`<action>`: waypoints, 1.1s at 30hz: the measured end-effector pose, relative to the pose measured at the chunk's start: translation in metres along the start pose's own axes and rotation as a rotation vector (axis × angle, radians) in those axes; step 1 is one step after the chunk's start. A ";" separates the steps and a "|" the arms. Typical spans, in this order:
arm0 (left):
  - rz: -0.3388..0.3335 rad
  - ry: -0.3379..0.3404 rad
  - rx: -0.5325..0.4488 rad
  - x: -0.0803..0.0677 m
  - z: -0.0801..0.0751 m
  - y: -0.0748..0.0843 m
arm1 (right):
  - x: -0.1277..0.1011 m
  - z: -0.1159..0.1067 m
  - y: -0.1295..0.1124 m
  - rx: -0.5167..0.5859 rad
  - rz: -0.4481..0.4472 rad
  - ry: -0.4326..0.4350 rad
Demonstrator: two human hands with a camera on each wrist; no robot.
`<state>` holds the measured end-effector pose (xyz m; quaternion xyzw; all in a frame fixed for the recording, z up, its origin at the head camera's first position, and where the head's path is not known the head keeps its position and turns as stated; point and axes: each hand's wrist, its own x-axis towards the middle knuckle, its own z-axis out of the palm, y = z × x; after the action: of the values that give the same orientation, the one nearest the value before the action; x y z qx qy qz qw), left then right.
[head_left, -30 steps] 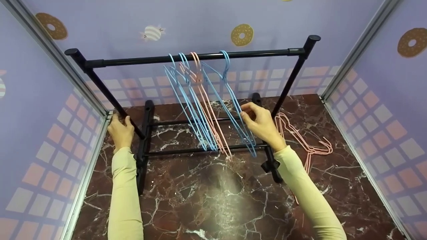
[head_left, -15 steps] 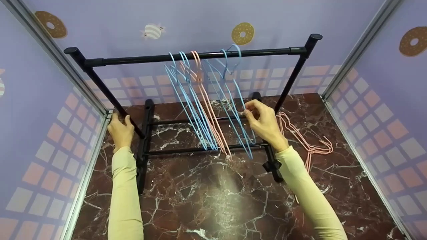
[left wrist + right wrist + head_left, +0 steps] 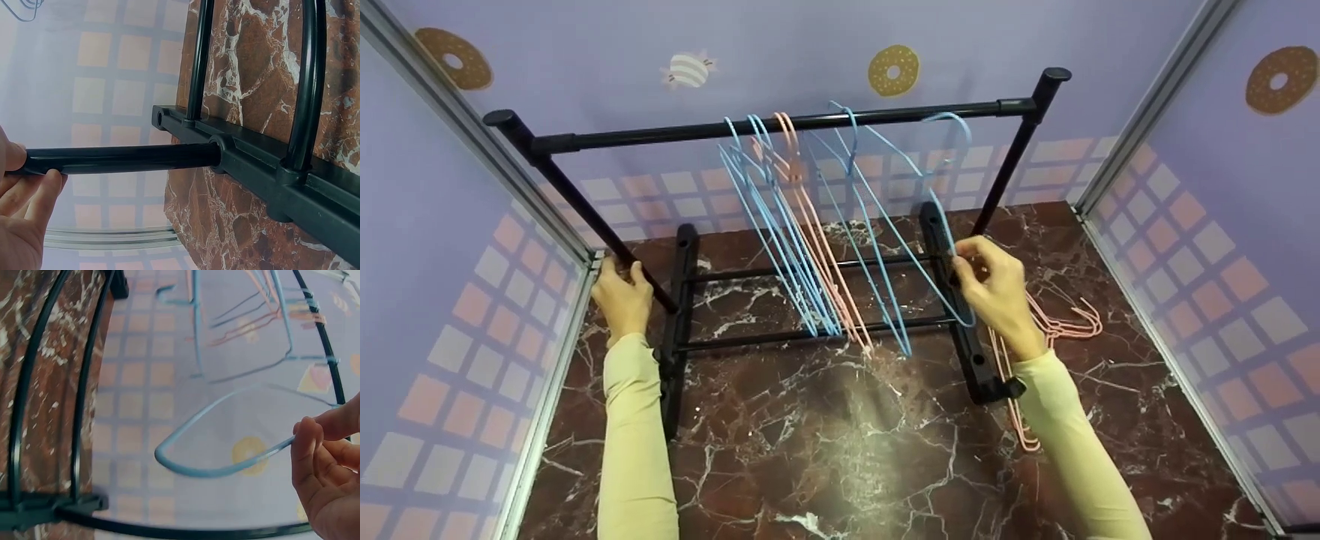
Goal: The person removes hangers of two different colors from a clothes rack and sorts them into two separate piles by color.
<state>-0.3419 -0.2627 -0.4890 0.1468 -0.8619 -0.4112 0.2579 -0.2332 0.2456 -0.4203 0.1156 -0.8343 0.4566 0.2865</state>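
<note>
My left hand point(image 3: 622, 304) grips the left post of a black clothes rack point(image 3: 645, 136); the left wrist view shows thumb and fingers about that post point(image 3: 124, 159). At the rack's right side, my right hand point(image 3: 997, 292) pinches one sloping wire of a light blue clothes hanger point(image 3: 944, 221). The hook of this hanger is level with the top rail; whether it goes round the rail I cannot tell. In the right wrist view the held blue hanger point(image 3: 208, 472) stretches out from thumb and fingertips. Left of it, another blue hanger point(image 3: 864, 217) hangs on the rail.
Further left on the rail hang several blue hangers point(image 3: 775, 225) and pink hangers point(image 3: 823, 236), close together. More pink hangers point(image 3: 1065, 328) lie on the dark marbled floor point(image 3: 810, 450) beside the rack's right foot point(image 3: 979, 360). Patterned lilac walls point(image 3: 780, 52) enclose three sides.
My right hand has moved right with the blue hanger, parting it from the other blue one. Its hook rose above the rail, then came lower and further right. My left hand keeps its grip.
</note>
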 end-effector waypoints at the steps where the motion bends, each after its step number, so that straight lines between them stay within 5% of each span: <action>1: -0.002 0.003 -0.003 0.000 -0.001 0.000 | -0.003 -0.002 0.004 0.002 0.009 0.013; 5: -0.002 0.006 -0.013 0.002 -0.002 0.002 | -0.016 -0.012 0.019 -0.031 0.051 0.052; 15: 0.006 0.020 -0.006 0.000 0.000 0.001 | -0.049 -0.031 0.056 -0.316 0.106 0.037; 23: 0.004 0.021 -0.018 -0.001 0.000 -0.001 | -0.071 -0.028 0.071 -0.354 0.185 -0.138; 33: 0.004 0.035 -0.006 -0.002 0.001 -0.001 | -0.095 -0.008 0.079 -0.246 0.281 -0.463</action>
<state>-0.3409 -0.2617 -0.4906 0.1515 -0.8563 -0.4108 0.2740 -0.1894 0.2899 -0.5275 0.0647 -0.9344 0.3487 0.0343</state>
